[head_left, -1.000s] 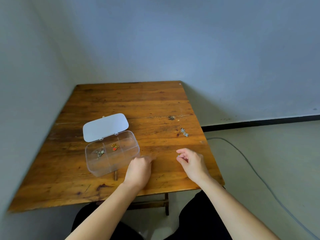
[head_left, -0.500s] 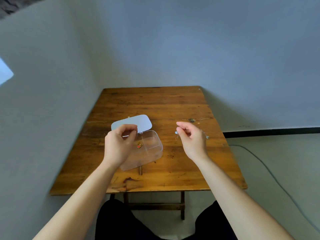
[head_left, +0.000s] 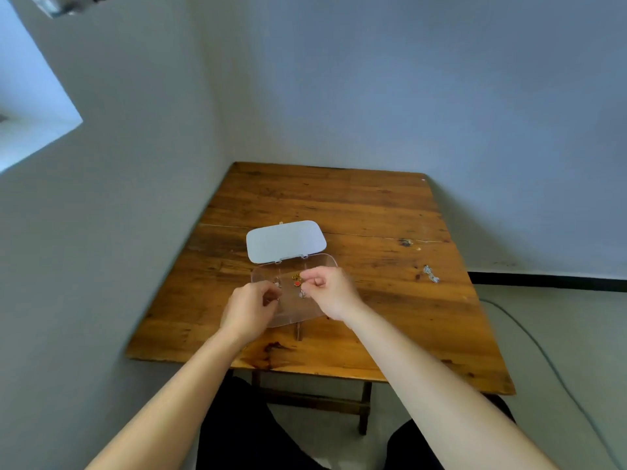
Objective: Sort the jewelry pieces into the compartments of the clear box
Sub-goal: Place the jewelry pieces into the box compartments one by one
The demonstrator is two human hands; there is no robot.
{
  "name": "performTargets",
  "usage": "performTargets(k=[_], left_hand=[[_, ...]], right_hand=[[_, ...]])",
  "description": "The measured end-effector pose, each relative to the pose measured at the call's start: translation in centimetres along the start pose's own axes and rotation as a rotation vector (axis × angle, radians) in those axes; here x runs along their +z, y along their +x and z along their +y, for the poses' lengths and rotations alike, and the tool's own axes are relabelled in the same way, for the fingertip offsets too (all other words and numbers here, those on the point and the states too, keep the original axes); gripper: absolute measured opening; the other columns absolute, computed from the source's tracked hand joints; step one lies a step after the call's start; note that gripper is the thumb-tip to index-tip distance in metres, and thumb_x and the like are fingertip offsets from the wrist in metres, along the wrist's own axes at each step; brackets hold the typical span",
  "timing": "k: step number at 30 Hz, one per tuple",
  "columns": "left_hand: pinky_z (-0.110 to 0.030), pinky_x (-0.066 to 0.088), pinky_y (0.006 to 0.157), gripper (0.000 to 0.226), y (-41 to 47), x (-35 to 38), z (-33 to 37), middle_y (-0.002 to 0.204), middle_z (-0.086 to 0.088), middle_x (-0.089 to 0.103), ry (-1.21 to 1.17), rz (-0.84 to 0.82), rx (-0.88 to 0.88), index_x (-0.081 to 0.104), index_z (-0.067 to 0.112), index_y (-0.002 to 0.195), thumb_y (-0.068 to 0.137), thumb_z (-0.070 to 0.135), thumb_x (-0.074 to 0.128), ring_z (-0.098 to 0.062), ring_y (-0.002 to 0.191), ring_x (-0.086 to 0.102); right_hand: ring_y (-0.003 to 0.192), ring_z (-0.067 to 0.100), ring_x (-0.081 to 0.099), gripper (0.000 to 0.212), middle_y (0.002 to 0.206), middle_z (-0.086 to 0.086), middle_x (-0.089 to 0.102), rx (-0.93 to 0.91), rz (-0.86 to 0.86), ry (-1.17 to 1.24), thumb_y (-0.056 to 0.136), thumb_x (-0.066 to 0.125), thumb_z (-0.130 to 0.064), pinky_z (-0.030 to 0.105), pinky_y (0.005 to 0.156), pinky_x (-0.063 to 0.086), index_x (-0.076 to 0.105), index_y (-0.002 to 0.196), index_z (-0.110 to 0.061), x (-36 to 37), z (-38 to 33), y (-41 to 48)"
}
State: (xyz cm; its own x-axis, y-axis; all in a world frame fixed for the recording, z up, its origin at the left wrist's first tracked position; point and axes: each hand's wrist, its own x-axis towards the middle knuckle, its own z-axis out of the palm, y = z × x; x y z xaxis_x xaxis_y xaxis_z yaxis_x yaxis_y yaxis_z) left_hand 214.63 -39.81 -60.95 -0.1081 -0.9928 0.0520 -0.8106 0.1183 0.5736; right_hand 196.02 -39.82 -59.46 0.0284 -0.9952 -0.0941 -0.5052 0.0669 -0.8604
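Hands over clear box (head_left: 261,273), lid open. My right hand (head_left: 330,293) pinched a small silver piece (head_left: 302,294) above a middle compartment; left hand (head_left: 251,308) curled, contents unclear. Next: release it, then fetch silver piece (head_left: 431,274) far right on tabletop (head_left: 373,212).

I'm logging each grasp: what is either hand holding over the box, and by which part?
The right hand seems to pinch a small silver piece by its top; whether the left hand holds anything cannot be told.
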Motion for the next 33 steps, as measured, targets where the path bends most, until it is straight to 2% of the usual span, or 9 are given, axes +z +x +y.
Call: performTargets(k=[2,4,8,14,18,20,24,29,33], left_hand=[[-0.032,0.060,0.072,0.022,-0.3,0.3,-0.2,0.103,0.009,0.075,0.087,-0.007,0.002,0.072,0.030,0.108,0.089,0.019,0.067,-0.011,0.089,0.068],[-0.029,0.059,0.067,0.022,-0.3,0.3,-0.2,0.102,0.011,0.074,0.123,0.004,0.009,0.071,0.033,0.109,0.090,0.022,0.067,-0.010,0.088,0.068],[-0.032,0.061,0.072,0.023,-0.5,0.1,-0.2,0.104,0.010,0.074,0.113,0.001,0.024,0.070,0.031,0.112,0.091,0.022,0.066,-0.009,0.089,0.068],[-0.031,0.060,0.073,0.024,-0.6,-1.1,0.3,0.107,0.004,0.074,0.079,0.073,0.023,0.069,0.025,0.115,0.092,0.020,0.064,-0.013,0.092,0.068],[-0.024,0.053,0.070,0.028,-0.8,-1.1,1.7,0.117,-0.001,0.069,0.080,0.093,0.058,0.065,0.020,0.121,0.094,0.018,0.057,-0.017,0.099,0.066],[-0.028,0.054,0.076,0.033,-0.9,-0.5,2.8,0.128,-0.004,0.064,0.086,0.099,0.088,0.061,0.017,0.128,0.095,0.018,0.055,-0.021,0.109,0.063],[-0.042,0.050,0.101,0.038,-0.9,1.5,5.8,0.145,-0.009,0.053,0.083,0.061,0.179,0.055,0.015,0.137,0.099,0.020,0.052,-0.027,0.130,0.051],[-0.043,0.038,0.112,0.042,-0.9,5.3,10.0,0.157,-0.010,0.036,0.101,-0.033,0.313,0.047,0.017,0.142,0.101,0.028,0.047,-0.030,0.143,0.035],[-0.042,0.030,0.116,0.047,-0.5,8.4,12.4,0.162,-0.008,0.027,0.109,-0.133,0.369,0.040,0.018,0.147,0.102,0.031,0.044,-0.029,0.148,0.025]], right_hand=[[0.111,0.017,0.064,0.026,0.124,0.002,0.068,0.020,-0.008,-0.096,0.096,0.063,-0.015,0.024,0.093,0.051,0.071,0.121,-0.019,0.8,0.5,0.1],[0.112,0.016,0.064,0.027,0.127,0.001,0.066,0.003,0.002,-0.184,0.097,0.061,-0.016,0.023,0.094,0.049,0.071,0.122,-0.021,1.2,0.7,0.3],[0.117,0.016,0.062,0.029,0.132,0.000,0.063,-0.018,-0.024,-0.276,0.100,0.056,-0.016,0.026,0.096,0.047,0.069,0.125,-0.024,1.2,0.6,0.3],[0.112,0.012,0.065,0.025,0.123,-0.006,0.070,-0.093,0.043,-0.248,0.100,0.057,-0.020,0.024,0.087,0.051,0.070,0.121,-0.025,-1.1,-0.2,-0.6],[0.108,0.010,0.065,0.023,0.119,-0.009,0.071,-0.085,0.145,-0.223,0.100,0.057,-0.022,0.019,0.080,0.050,0.071,0.118,-0.027,-3.7,0.6,-1.6],[0.107,0.010,0.065,0.024,0.118,-0.009,0.071,-0.054,0.180,-0.223,0.100,0.056,-0.022,0.018,0.076,0.049,0.070,0.118,-0.028,-5.1,1.7,-2.3],[0.104,0.009,0.063,0.026,0.121,-0.009,0.068,0.040,0.210,-0.266,0.101,0.053,-0.022,0.018,0.073,0.048,0.066,0.122,-0.030,-7.9,4.9,-3.6],[0.115,0.016,0.061,0.030,0.132,-0.002,0.063,0.174,0.307,-0.310,0.100,0.053,-0.021,0.025,0.084,0.050,0.061,0.129,-0.026,-11.0,9.1,-5.1],[0.127,0.024,0.052,0.039,0.146,0.004,0.048,0.295,0.356,-0.338,0.100,0.054,-0.022,0.035,0.094,0.047,0.051,0.139,-0.025,-13.1,11.8,-5.9]])
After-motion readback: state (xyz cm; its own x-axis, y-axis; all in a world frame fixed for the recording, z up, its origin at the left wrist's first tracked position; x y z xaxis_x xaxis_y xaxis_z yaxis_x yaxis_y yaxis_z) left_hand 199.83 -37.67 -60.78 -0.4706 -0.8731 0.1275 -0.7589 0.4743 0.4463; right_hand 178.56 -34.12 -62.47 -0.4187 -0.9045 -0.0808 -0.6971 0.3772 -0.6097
